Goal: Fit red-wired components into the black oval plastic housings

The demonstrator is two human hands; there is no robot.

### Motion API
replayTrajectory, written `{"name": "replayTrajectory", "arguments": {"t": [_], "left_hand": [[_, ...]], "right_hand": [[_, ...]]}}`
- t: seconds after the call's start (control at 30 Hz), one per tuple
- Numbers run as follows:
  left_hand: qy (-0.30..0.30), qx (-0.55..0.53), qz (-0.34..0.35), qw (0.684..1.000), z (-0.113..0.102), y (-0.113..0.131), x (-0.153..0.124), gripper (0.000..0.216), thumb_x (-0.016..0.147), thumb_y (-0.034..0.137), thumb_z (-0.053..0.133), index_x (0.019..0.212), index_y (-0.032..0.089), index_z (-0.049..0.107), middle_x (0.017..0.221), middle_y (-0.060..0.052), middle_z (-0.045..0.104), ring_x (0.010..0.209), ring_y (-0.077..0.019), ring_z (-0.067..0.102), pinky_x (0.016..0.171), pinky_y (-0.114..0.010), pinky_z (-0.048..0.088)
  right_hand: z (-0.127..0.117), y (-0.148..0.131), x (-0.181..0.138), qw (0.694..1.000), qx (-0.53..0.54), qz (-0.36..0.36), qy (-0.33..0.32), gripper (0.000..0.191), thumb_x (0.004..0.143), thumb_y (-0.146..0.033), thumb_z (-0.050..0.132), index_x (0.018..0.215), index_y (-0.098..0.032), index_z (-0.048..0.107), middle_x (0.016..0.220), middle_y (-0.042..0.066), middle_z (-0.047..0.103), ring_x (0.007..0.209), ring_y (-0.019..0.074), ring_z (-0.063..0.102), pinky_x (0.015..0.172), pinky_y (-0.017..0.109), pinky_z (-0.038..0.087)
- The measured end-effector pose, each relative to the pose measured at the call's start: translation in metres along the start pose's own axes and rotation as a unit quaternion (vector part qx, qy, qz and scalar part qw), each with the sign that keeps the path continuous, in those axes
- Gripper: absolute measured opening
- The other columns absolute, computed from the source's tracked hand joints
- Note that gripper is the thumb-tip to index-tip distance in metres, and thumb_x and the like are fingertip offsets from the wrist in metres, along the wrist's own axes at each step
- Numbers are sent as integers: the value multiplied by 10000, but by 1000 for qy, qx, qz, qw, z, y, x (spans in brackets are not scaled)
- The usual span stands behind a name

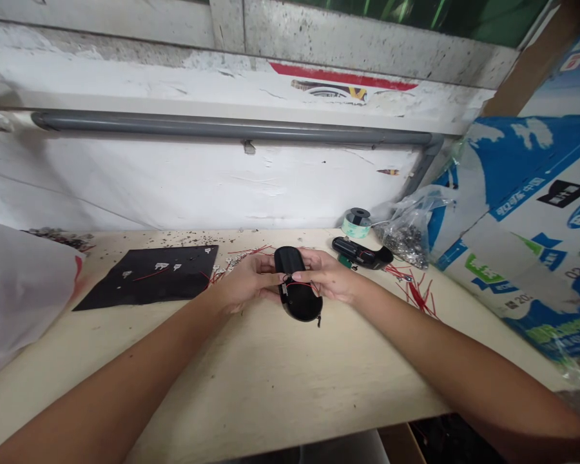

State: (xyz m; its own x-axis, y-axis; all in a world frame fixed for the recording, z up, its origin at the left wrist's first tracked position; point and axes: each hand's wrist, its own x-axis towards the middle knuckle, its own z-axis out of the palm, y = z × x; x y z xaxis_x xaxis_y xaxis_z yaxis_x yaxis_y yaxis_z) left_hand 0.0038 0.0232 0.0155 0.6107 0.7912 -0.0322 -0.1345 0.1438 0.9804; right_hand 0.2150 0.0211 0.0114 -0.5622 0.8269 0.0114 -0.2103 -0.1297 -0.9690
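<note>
Both of my hands hold a black plastic oblong casing [297, 303], likely a battery holder, above the front of the table. My left hand [244, 281] grips its left side, and my right hand [326, 274] presses on its upper right. Thin red wire [299, 283] and a small metal part lie across the casing near my fingers. A similar black casing [362, 252] lies on the table beyond my right hand. Its underside is hidden.
A black mat [145, 277] holds small metal terminals. Red wires [415, 290] lie to the right. A tape roll [356, 223], a plastic bag of metal parts [408, 232], a printed cardboard box [522, 219], a white bag [19, 290] and a grey wall pipe [232, 127] surround the table [270, 380].
</note>
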Motion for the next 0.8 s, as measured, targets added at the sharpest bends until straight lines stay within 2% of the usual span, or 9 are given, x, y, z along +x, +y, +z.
{"name": "replayTrajectory", "arguments": {"t": [0.2, 0.37, 0.53, 0.63, 0.73, 0.8], "left_hand": [[27, -4, -11, 1000, 4, -3, 1, 416, 658, 302, 906, 976, 93, 737, 951, -136, 739, 824, -217, 700, 725, -342, 584], [30, 3, -13, 999, 5, -4, 0, 443, 662, 323, 901, 1008, 104, 734, 990, -142, 732, 863, -230, 698, 747, -362, 585], [36, 16, -9, 999, 4, -8, 3, 469, 658, 341, 900, 1026, 102, 735, 989, -148, 729, 854, -235, 694, 709, -342, 580], [43, 25, -13, 999, 4, -9, 3, 482, 637, 335, 913, 1012, 90, 736, 993, -160, 731, 843, -243, 699, 716, -358, 586], [31, 11, -16, 999, 2, -8, 2, 456, 663, 310, 901, 1032, 99, 735, 1004, -160, 734, 859, -240, 703, 726, -356, 593], [3, -11, -22, 1000, -1, -7, 1, 420, 699, 285, 879, 1056, 115, 737, 1015, -151, 734, 878, -233, 704, 746, -357, 599]], "right_hand": [[-1, -1, 0, 1000, -16, -2, 13, 508, 685, -213, 879, 1157, -179, 696, 1084, 65, 713, 904, 162, 692, 763, 260, 596], [-2, -1, 1, 1000, -9, -10, 0, 517, 688, -203, 874, 1171, -183, 693, 1095, 61, 725, 920, 152, 692, 839, 275, 576], [-1, 4, 4, 1000, -5, -9, 12, 485, 668, -203, 880, 1121, -169, 706, 1032, 53, 733, 854, 151, 693, 780, 276, 580], [-1, 7, 5, 999, -17, -31, 15, 473, 666, -193, 877, 1108, -159, 713, 1009, 58, 737, 861, 160, 693, 808, 299, 577], [-1, 8, 5, 999, -23, -42, 14, 475, 683, -194, 868, 1130, -168, 708, 1077, 69, 727, 920, 161, 687, 824, 285, 573], [0, 7, 4, 999, -17, -28, 15, 477, 688, -194, 864, 1136, -180, 703, 1091, 63, 719, 904, 154, 687, 757, 252, 580]]}}
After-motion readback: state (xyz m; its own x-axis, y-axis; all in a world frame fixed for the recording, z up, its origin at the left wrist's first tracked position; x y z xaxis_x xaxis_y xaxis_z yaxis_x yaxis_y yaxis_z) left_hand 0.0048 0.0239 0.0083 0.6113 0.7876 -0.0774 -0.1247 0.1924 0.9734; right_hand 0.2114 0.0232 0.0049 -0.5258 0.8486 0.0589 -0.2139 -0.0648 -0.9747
